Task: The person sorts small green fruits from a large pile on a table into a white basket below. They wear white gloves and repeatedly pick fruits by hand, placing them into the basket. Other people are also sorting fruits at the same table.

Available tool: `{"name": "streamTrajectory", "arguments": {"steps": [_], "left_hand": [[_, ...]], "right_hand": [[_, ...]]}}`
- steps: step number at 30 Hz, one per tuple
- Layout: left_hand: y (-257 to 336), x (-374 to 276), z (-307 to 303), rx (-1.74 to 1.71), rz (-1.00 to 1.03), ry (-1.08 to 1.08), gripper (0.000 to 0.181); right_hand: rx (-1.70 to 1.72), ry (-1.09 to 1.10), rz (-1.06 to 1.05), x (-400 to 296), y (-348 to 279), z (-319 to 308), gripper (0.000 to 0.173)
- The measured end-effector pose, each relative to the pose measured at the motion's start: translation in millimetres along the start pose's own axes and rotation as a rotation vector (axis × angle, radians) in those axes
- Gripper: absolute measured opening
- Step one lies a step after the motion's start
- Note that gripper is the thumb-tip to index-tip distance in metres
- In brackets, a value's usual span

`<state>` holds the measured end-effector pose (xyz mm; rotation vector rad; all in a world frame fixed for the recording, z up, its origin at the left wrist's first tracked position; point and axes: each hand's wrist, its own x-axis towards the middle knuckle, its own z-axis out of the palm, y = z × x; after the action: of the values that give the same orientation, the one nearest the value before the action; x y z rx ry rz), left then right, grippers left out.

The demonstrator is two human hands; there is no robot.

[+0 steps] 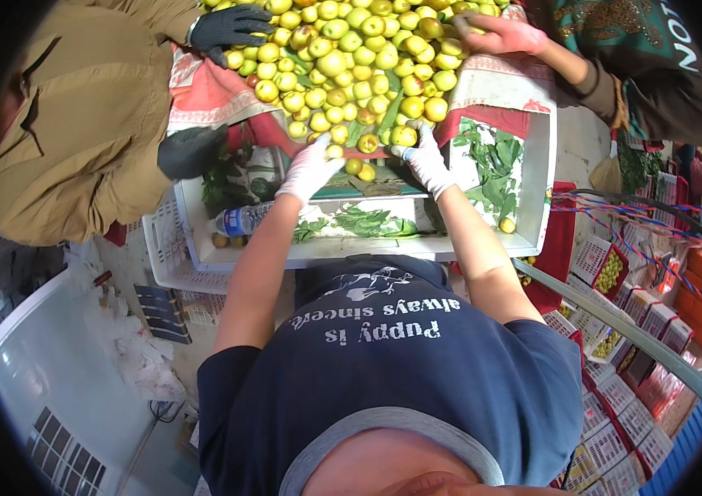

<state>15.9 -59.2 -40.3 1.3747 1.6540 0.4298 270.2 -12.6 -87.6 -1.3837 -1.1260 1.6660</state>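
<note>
My left hand [311, 168], in a white glove, is at the near edge of a heap of yellow-green jujubes [351, 62]. Its thumb and fingers are spread, with a small jujube [334, 151] at the gap between them. Opposite it, my right hand [428, 162], gloved in white too, has its fingers apart beside a larger jujube [404, 136]. Two loose jujubes [366, 172] lie between my hands at the lip of the chute. A long green leaf [391, 113] rests on the heap.
Red-and-white cloth [500, 80] lines the heap's sides. Below, a white tray [363, 248] holds leaves [376, 222] and a plastic bottle [244, 220]. A co-worker's dark-gloved hand [230, 31] and another's pink-gloved hand [500, 34] touch the fruit. Crates [605, 446] and cables [636, 208] are at right.
</note>
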Motion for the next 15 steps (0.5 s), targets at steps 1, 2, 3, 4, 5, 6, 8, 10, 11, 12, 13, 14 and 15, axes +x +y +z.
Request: {"name": "streamTrajectory", "arguments": {"steps": [1,2,3,4,5,6,8,10,11,12,13,14,15], "left_hand": [[12.4,2.9,9.0,0.08,0.039,0.066,0.06],[29.8,7.4,12.9,0.173,-0.031,0.094,0.057],[44.5,14.9,15.3,0.266,-0.094,0.121,0.055],[45.3,19.7,21.9,0.319,0.037,0.269,0.047],[43.1,26.6,19.9,0.361,0.014,0.227,0.048],[49.8,30.9,14.5,0.404,-0.01,0.185,0.048],[49.3,43.4,13.3,0.556,-0.005,0.113,0.043],[56.1,45.9,14.5,0.735,0.046,0.062,0.039],[59.8,46.4,15.8,0.824,0.072,0.036,0.037],[60.8,42.5,21.0,0.916,0.119,0.095,0.025],[55.3,41.5,25.9,0.975,0.099,0.055,0.022],[47.0,40.8,29.2,1.034,0.077,0.016,0.02],[45.1,36.6,31.0,1.089,0.055,-0.028,0.019]], "right_hand": [[-0.104,0.027,-0.036,-0.4,-0.4,3.4,0.064],[-0.289,0.062,-0.054,-3.5,-8.4,8.4,0.064],[-0.277,0.059,-0.066,-6.0,-14.3,12.7,0.064],[-0.265,0.055,-0.079,-8.8,-19.0,17.3,0.064],[-0.252,0.053,-0.092,-11.0,-22.9,21.1,0.064],[-0.191,0.018,-0.075,-12.7,-25.4,22.2,0.063],[-0.238,0.002,-0.072,-13.1,-21.9,20.5,0.062],[-0.176,-0.019,-0.032,-12.6,-23.8,20.3,0.063],[-0.205,0.0,-0.047,-10.9,-17.9,20.2,0.063],[-0.235,0.02,-0.066,-6.8,-8.7,18.8,0.063],[-0.267,0.041,-0.082,-5.2,-7.9,18.8,0.064],[-0.221,0.035,-0.061,-4.6,-7.5,18.8,0.063],[-0.179,0.009,-0.062,-5.8,-7.2,18.3,0.064]]}}
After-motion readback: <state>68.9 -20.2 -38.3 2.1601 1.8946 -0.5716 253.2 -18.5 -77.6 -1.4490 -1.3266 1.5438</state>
